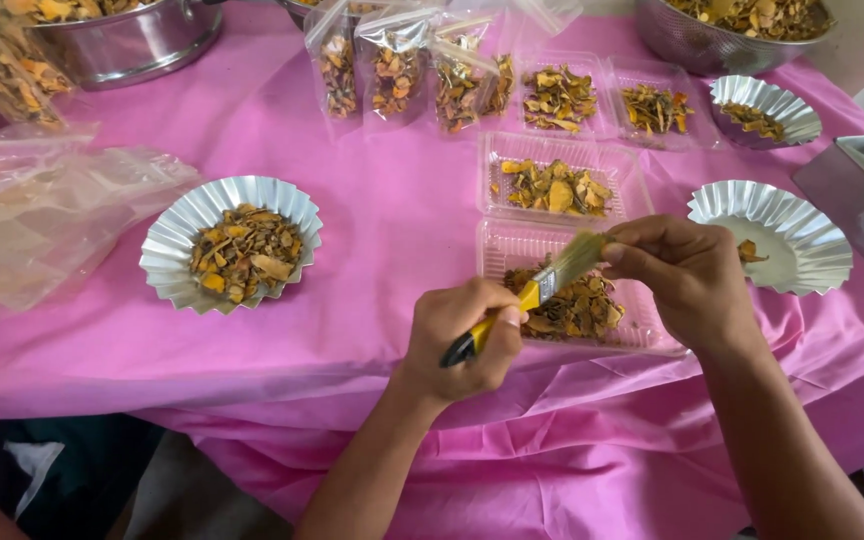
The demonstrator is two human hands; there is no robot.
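Near desk edge: left hand (462, 340) closed around a yellow-handled brush (524, 298), grip firm. Right hand (687, 275) pinches the bristles, fingers closed. Both hover over the near clear tray (652, 330) of dried slices. Best kept low above the tray, strokes light. Farther left, a foil dish (167, 245); bags (392, 65) along the far edge.

Shiny crimped foil cup (184, 232), glossy clear plastic tray (500, 246), smooth pink cloth (392, 200), soft bristled brush (542, 284).

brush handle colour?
Yellow near the ferrule, black at the end of the paintbrush, gripped by the left hand. Head view shows it.
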